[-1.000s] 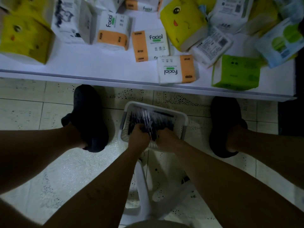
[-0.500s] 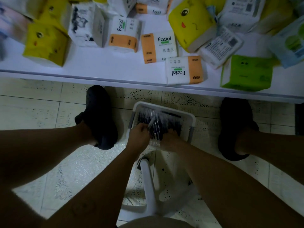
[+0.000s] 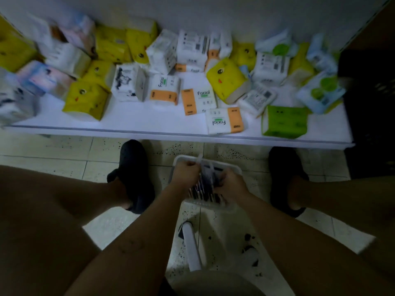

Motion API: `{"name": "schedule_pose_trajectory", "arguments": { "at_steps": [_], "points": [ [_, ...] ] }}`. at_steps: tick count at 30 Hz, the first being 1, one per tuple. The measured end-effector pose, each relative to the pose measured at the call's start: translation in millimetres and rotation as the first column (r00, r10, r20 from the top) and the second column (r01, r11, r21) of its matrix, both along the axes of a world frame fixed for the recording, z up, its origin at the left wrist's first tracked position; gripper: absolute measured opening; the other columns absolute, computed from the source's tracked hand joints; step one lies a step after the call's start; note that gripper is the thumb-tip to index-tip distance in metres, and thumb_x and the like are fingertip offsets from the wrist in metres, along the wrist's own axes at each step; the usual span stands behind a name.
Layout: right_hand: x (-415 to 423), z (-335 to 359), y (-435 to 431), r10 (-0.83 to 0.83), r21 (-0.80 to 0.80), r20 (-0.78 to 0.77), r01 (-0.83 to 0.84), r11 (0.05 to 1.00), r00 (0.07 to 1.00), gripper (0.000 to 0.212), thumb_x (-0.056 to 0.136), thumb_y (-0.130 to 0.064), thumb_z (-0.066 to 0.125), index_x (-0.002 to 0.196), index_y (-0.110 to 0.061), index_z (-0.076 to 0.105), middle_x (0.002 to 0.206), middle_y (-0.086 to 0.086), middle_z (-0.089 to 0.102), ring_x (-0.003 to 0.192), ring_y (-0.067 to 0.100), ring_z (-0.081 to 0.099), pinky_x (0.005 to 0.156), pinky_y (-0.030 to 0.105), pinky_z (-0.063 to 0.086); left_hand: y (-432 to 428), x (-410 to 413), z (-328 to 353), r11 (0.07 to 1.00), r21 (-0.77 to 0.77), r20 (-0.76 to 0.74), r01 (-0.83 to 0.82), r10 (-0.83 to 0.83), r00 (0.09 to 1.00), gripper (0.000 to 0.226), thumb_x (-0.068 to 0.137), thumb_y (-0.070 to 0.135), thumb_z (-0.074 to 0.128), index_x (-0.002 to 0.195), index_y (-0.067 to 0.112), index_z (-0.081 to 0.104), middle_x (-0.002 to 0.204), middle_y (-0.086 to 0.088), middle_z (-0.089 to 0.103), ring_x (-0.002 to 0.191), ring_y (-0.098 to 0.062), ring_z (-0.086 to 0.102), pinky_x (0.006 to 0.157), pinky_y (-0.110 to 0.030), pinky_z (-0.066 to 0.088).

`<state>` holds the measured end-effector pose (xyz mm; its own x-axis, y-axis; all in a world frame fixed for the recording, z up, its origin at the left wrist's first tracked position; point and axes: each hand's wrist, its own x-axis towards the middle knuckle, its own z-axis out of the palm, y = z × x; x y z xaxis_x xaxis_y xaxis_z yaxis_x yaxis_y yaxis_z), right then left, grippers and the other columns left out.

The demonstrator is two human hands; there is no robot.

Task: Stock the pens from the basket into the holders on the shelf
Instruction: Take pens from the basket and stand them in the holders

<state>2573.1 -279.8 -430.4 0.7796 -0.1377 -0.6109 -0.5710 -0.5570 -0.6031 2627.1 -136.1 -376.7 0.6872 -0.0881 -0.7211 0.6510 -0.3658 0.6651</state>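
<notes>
A white shelf is running across the top, carrying scattered tissue packs. Below it, on the tiled floor, dark shoes are flanking a white basket. Both hands are reaching down into the basket. The left hand is curling its fingers round a bunch of pens, with one pale tip poking out beyond the knuckles. The right hand is gripping the same dark bundle from the other side, so the pens are lying between the two hands, inside the basket.
</notes>
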Motion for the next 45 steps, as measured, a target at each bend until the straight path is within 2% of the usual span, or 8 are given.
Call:
{"name": "schedule_pose_trajectory", "arguments": {
  "at_steps": [3,8,17,26,29,33,39,45],
  "points": [
    [5,29,-2,-0.044,0.076,0.062,0.04,0.996,0.997,0.053,0.075,-0.008,0.077,0.119,-0.019,0.05,0.11,-0.004,0.06,0.094,0.014,0.06,0.072,0.028,0.052,-5,4,30,0.998,-0.032,0.072,-0.056,0.058,0.996,0.022,0.1,0.022,0.046,0.108,0.009,0.062,0.087,-0.007,0.062,0.066,-0.017,0.05,0.06,-0.029,0.045],
    [18,87,-3,-0.089,0.125,0.236,0.06,0.99,0.968,0.018,0.092,-0.011,0.061,0.085,-0.027,0.058,0.083,-0.005,0.065,0.064,0.013,0.061,0.06,0.039,0.056,0,5,83,0.989,-0.109,0.253,-0.098,0.123,0.96,0.028,0.097,0.039,0.053,0.102,0.014,0.065,0.073,-0.002,0.06,0.055,-0.012,0.046,0.045,-0.019,0.04],
    [19,205,-16,-0.168,0.106,0.568,0.131,0.986,0.805,0.02,0.09,-0.019,0.068,0.086,0.0,0.072,0.078,0.016,0.07,0.07,0.031,0.067,0.068,0.049,0.057,-16,13,172,0.931,-0.365,0.415,0.011,0.152,0.897,0.014,0.096,0.017,0.058,0.09,0.005,0.063,0.078,-0.009,0.064,0.073,-0.019,0.07,0.07,-0.042,0.059],
    [29,327,-39,-0.266,0.274,0.749,0.083,0.958,0.607,0.078,0.084,-0.006,0.071,0.14,-0.046,0.034,0.097,-0.001,0.062,0.059,0.025,0.068,0.049,0.034,0.056,-44,27,284,0.962,-0.195,0.745,0.192,0.018,0.667,0.01,0.092,0.016,0.064,0.099,0.01,0.068,0.088,-0.011,0.072,0.085,-0.024,0.069,0.08,-0.035,0.055],
    [32,371,-48,-0.252,0.253,0.808,0.072,0.965,0.533,0.065,0.084,-0.007,0.072,0.133,-0.04,0.045,0.095,0.0,0.063,0.053,0.018,0.063,0.049,0.034,0.056,-56,28,328,0.955,-0.151,0.81,0.256,-0.029,0.585,0.011,0.092,0.013,0.063,0.1,0.007,0.068,0.078,-0.003,0.067,0.069,-0.01,0.064,0.067,-0.023,0.05],
    [32,418,-62,-0.215,0.181,0.872,0.12,0.976,0.439,0.042,0.091,-0.014,0.066,0.116,-0.044,0.05,0.085,-0.002,0.052,0.061,0.022,0.06,0.053,0.033,0.056,-64,28,382,0.933,-0.194,0.875,0.305,0.024,0.483,0.016,0.092,0.011,0.062,0.108,0.01,0.064,0.083,-0.004,0.065,0.084,-0.025,0.069,0.077,-0.04,0.056],
    [25,474,-78,-0.193,0.162,0.941,0.13,0.978,0.277,0.046,0.093,-0.017,0.061,0.101,-0.061,0.052,0.081,-0.019,0.059,0.058,0.007,0.06,0.048,0.022,0.052,-74,25,435,0.92,-0.1,0.96,0.378,-0.01,0.279,0.028,0.094,0.02,0.061,0.121,0.028,0.061,0.09,-0.002,0.069,0.08,-0.011,0.07,0.078,-0.039,0.059],
    [26,518,-100,-0.155,0.113,0.969,0.209,0.971,0.195,0.038,0.087,-0.02,0.07,0.117,-0.04,0.056,0.086,-0.009,0.062,0.064,0.012,0.066,0.054,0.028,0.056,-93,27,482,0.918,-0.06,0.98,0.392,-0.022,0.2,0.024,0.09,0.014,0.065,0.112,0.024,0.065,0.091,-0.001,0.071,0.084,-0.013,0.069,0.081,-0.042,0.058]
  ]
}}
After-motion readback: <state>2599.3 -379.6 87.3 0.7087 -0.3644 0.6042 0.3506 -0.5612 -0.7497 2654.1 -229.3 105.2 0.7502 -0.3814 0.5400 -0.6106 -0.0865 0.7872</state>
